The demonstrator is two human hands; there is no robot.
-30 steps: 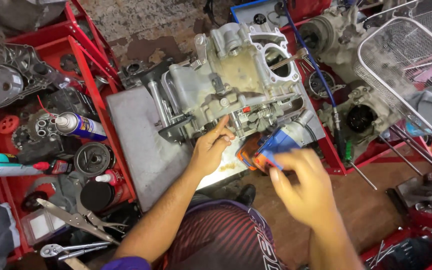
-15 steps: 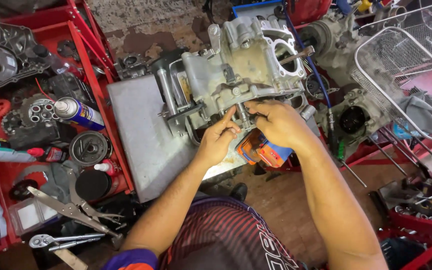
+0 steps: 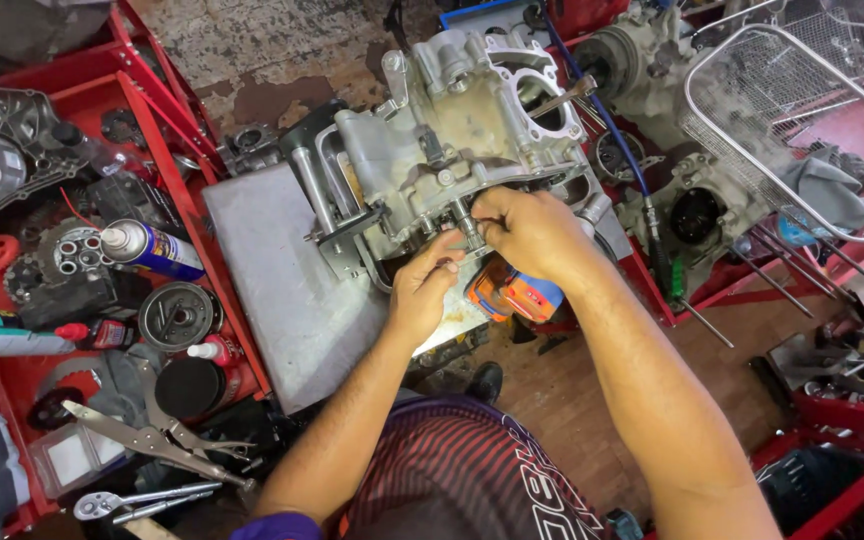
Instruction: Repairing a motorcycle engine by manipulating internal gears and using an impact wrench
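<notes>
Steel shaft juts from engine case toward the person; right hand pinches it, left hand curled just below, grasp unclear.

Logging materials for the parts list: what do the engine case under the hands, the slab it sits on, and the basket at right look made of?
Engine case: likely cast aluminium, dull grey, grainy, stained. Slab: flat grey sheet metal by its look, matte and scuffed; alloy unclear. Basket: steel wire mesh, bright silver, see-through grid on a thicker rim.
</notes>
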